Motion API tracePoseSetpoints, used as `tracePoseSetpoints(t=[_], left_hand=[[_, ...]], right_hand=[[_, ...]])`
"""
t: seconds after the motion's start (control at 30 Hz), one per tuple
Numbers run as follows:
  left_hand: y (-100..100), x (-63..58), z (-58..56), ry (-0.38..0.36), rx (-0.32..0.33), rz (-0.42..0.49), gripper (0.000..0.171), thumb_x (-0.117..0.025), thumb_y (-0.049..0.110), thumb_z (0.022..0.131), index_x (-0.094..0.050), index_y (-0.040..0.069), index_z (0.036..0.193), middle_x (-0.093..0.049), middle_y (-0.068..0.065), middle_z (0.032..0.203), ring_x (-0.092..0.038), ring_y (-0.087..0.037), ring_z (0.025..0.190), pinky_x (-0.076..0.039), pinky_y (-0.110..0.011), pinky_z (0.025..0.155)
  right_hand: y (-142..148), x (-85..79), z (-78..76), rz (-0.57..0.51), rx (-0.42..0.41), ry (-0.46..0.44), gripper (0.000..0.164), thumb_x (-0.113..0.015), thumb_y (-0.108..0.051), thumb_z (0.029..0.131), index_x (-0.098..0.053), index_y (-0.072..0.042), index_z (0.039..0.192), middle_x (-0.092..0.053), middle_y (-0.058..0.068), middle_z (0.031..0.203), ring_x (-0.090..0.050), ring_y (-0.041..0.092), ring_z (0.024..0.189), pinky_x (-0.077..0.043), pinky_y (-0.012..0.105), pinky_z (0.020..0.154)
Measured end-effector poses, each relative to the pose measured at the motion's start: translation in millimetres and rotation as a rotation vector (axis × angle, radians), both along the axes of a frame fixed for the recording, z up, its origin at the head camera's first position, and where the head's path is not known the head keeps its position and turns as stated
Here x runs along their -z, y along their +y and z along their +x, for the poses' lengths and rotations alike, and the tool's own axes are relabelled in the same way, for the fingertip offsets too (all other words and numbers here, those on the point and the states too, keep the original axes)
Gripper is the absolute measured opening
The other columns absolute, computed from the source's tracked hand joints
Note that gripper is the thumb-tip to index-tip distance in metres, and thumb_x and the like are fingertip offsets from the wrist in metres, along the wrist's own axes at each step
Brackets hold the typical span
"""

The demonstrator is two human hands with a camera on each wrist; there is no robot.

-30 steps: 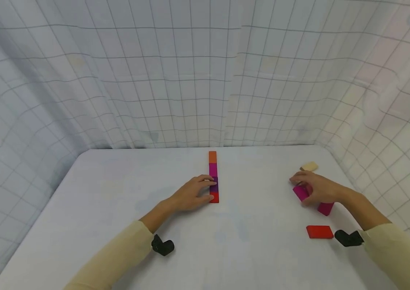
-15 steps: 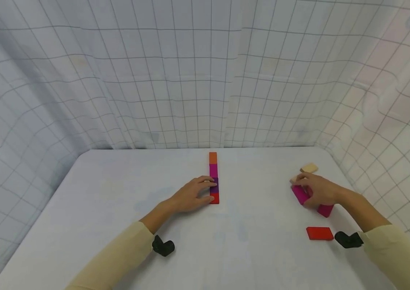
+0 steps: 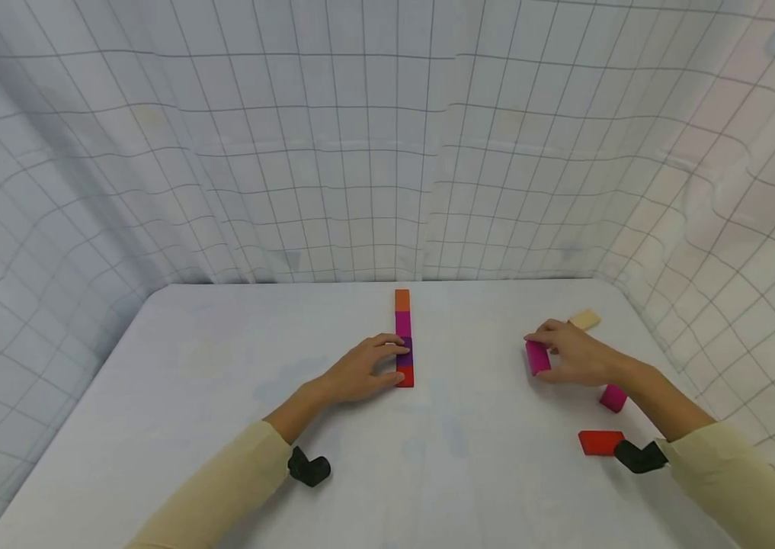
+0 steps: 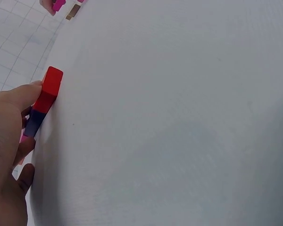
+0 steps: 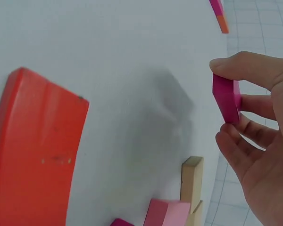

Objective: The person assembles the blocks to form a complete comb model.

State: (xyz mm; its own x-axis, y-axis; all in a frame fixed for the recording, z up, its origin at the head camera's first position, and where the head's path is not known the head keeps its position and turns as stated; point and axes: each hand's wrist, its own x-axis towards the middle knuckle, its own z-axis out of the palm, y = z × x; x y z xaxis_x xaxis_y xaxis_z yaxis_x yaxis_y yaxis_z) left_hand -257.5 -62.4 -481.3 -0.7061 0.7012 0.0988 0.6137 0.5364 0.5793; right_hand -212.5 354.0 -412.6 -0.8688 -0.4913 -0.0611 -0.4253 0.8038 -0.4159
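My left hand [image 3: 362, 369] rests against a straight row of wooden blocks at mid-table. Its thumb touches the red block [image 3: 405, 377] at the near end, and its fingertips lie on the purple block [image 3: 407, 359]. Beyond these come a magenta block [image 3: 403, 323] and an orange block [image 3: 402, 300]. To the right, my right hand [image 3: 575, 354] pinches another magenta block [image 5: 226, 98] between thumb and fingers. In the right wrist view, this block is raised off the table, with the hand's shadow on the surface.
Around the right forearm lie a loose red block [image 3: 598, 442], a dark pink block [image 3: 613, 398] and a cream block [image 3: 584, 319]. The right wrist view also shows a pink block [image 5: 167, 214] beside wood-coloured blocks [image 5: 192, 181]. A gridded white curtain [image 3: 332, 152] encloses the table.
My right hand has picked the magenta block out of the loose group and carried it a little to the left. The left hand and the row look unchanged.
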Motion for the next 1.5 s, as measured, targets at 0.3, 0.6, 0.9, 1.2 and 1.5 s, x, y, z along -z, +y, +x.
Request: tracePoseSetpoints(t=[0.3,0.6,0.9,1.2,1.5], left_hand=[[1,0.2,0.0,-0.009,-0.011,-0.002,0.048,-0.068,0.028,0.100,-0.061,0.010,0.145,-0.049,-0.007,0.151,-0.040,-0.029,0.143,-0.033,-0.049,0.118],[1,0.5,-1.4,-0.014,-0.012,0.018,0.047,-0.069,0.027,0.099,-0.062,0.010,0.143,-0.050,-0.008,0.150,-0.042,-0.029,0.142,-0.034,-0.049,0.117],[2,1.9,-5.9,0.003,0.013,0.050,0.044,-0.071,0.025,0.098,-0.065,0.007,0.138,-0.053,-0.008,0.145,-0.045,-0.028,0.139,-0.035,-0.048,0.117],[2,4.7,-8.4,-0.015,0.002,0.051,0.045,-0.072,0.026,0.097,-0.066,0.008,0.138,-0.053,-0.007,0.145,-0.044,-0.027,0.140,-0.035,-0.047,0.117],[1,1.5,-6.2,-0.022,0.015,0.090,0.042,-0.072,0.023,0.097,-0.067,0.006,0.135,-0.054,-0.009,0.144,-0.045,-0.030,0.139,-0.036,-0.051,0.116]], right_hand=[[-29,-0.2,-0.3,-0.016,-0.034,0.014,0.062,-0.084,-0.024,0.084,-0.063,0.005,0.135,-0.059,0.010,0.122,-0.060,0.026,0.106,-0.059,0.038,0.083],[-55,4.5,1.0,-0.077,-0.033,-0.018,0.067,-0.086,-0.029,0.084,-0.061,0.003,0.137,-0.061,0.010,0.126,-0.062,0.029,0.110,-0.060,0.041,0.084],[-90,15.5,9.8,-0.164,-0.019,-0.072,0.064,-0.092,-0.029,0.079,-0.061,-0.006,0.130,-0.063,0.002,0.122,-0.063,0.025,0.111,-0.060,0.034,0.083],[-118,27.5,15.9,-0.182,-0.124,-0.040,0.065,-0.091,-0.037,0.080,-0.064,-0.009,0.131,-0.063,0.000,0.124,-0.063,0.020,0.109,-0.058,0.034,0.088],[-145,40.1,20.5,-0.197,-0.156,-0.060,0.065,-0.091,-0.040,0.079,-0.064,-0.009,0.130,-0.064,-0.002,0.124,-0.063,0.016,0.108,-0.057,0.030,0.090]])
